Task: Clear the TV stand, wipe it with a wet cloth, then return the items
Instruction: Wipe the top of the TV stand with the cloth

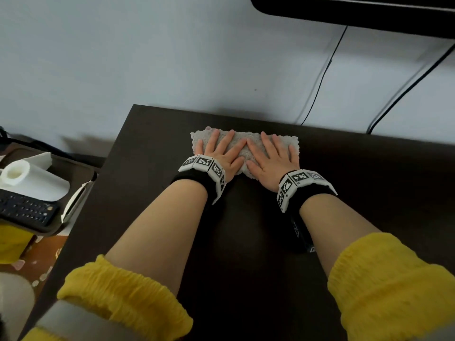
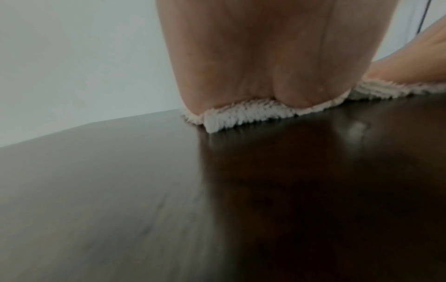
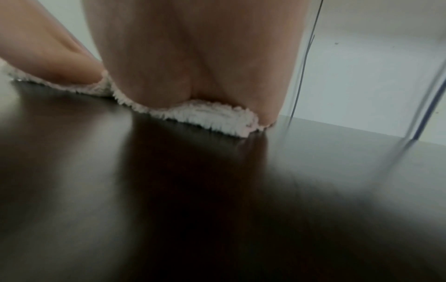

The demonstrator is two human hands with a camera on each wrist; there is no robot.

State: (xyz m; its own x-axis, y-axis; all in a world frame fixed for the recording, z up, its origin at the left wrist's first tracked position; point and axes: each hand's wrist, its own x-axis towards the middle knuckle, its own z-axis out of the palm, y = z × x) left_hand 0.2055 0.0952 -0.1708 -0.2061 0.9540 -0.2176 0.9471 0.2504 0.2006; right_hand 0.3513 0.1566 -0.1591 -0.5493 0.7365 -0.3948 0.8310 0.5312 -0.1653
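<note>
Both hands lie flat with fingers spread, the left hand (image 1: 219, 151) and right hand (image 1: 270, 158) side by side, index fingertips nearly meeting, palms pressing the folded cloth (image 1: 242, 143) onto the dark TV stand surface (image 1: 246, 242) at centre frame, near its back edge. Forearms reach forward roughly parallel, wrists low. A push further back could run the cloth into the cables (image 1: 320, 80) hanging at upper right. The remote control (image 1: 25, 209) and paper roll (image 1: 32, 179) wait on a tray at the left edge.
</note>
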